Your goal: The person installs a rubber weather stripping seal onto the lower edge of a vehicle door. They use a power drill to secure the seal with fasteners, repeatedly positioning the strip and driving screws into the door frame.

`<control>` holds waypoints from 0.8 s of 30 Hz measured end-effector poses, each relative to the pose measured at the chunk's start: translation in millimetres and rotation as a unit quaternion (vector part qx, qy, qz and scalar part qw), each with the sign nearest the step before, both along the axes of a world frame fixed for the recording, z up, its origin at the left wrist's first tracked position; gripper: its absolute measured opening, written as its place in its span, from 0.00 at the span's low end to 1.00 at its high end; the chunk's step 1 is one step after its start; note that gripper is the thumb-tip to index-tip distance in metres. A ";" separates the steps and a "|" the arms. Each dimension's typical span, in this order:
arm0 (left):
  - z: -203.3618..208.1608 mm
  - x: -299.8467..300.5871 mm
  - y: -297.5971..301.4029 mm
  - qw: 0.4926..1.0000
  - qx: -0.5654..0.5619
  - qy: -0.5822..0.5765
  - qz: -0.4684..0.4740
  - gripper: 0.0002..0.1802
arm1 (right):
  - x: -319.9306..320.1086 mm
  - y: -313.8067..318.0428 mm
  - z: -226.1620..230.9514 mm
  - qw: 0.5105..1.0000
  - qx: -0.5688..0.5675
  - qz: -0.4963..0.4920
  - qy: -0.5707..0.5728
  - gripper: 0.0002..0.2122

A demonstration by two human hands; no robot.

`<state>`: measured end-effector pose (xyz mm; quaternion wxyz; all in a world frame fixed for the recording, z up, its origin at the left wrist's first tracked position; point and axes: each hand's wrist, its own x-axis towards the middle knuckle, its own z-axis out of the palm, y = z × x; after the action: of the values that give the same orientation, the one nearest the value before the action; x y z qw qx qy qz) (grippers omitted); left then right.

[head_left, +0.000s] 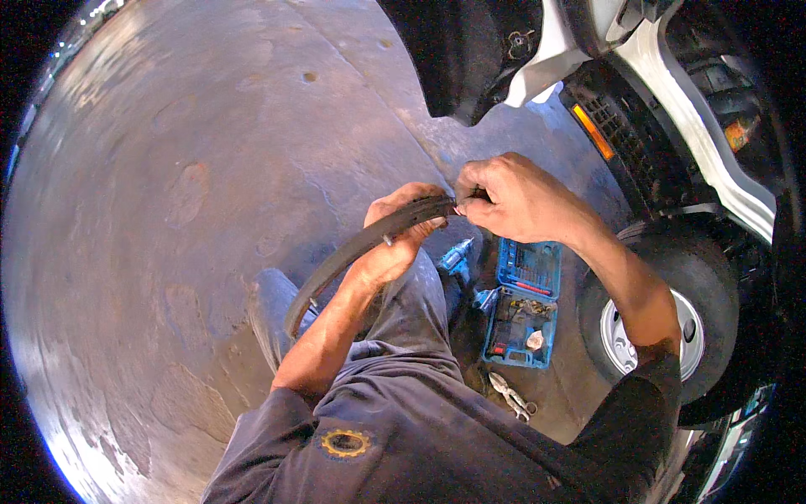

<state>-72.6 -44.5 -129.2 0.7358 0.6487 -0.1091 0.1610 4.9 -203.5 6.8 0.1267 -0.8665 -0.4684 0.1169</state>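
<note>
A long curved black strip, with small pegs on its inner side, arcs from beside my left forearm up to a far end between my hands. My left hand is wrapped round it near that far end, thumb and fingers closed. My right hand has its fingers pinched together right at the strip's tip. Whatever lies in that pinch is mostly hidden by the fingers; a small reddish spot shows there. The strip's near end hangs over my knee.
Below my right hand an open blue tool case holds bits and small parts. A blue cordless drill stands beside it, with pliers on the floor nearby. At right are a vehicle's wheel, an orange side marker and black body panel overhead.
</note>
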 end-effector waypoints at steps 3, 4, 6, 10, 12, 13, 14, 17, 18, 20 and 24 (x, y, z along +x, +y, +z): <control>0.6 -4.2 -0.6 0.999 -0.032 0.013 0.001 0.11 | -5.4 1.4 -6.6 1.000 0.018 -0.019 -0.001 0.07; 1.8 -6.5 -1.1 0.999 -0.048 0.015 0.002 0.11 | -9.0 0.7 -8.4 0.999 0.037 -0.017 -0.009 0.08; 0.1 -8.3 -5.9 0.994 -0.109 0.025 0.000 0.10 | -15.1 -0.9 -14.8 0.996 0.075 -0.004 -0.053 0.08; -0.5 -8.4 -3.1 0.991 -0.129 0.024 -0.025 0.09 | -27.1 -2.9 -22.5 0.974 0.101 0.046 -0.197 0.08; 1.0 -8.3 0.9 0.992 -0.119 0.032 -0.040 0.08 | -27.9 -2.3 -22.3 0.961 0.110 0.079 -0.240 0.08; 2.4 -8.8 2.0 0.992 -0.115 0.036 -0.049 0.08 | -27.8 -2.5 -20.3 0.959 0.099 0.093 -0.249 0.08; 4.8 -10.2 2.8 0.992 -0.107 0.041 -0.047 0.08 | -27.3 -2.5 -17.6 0.956 0.088 0.108 -0.259 0.08; 8.0 -16.0 0.0 0.994 -0.103 0.041 -0.011 0.08 | -27.9 2.9 -14.3 0.976 0.068 0.055 -0.199 0.09; 7.9 -17.2 -6.4 0.993 -0.115 0.031 0.021 0.08 | -28.2 5.9 -13.5 0.984 0.064 0.021 -0.164 0.10; 6.4 -19.5 -8.5 0.994 -0.092 0.002 0.056 0.08 | -24.6 11.7 -7.0 0.998 0.022 -0.035 -0.057 0.13; -1.4 -18.6 -5.7 0.997 -0.047 0.013 0.052 0.10 | -19.9 16.1 -5.4 0.983 -0.065 -0.123 0.122 0.11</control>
<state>-91.1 -50.2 -130.7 0.7577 0.6201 -0.0578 0.1953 -15.0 -187.5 1.3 0.1399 -0.9031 -0.3308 0.2353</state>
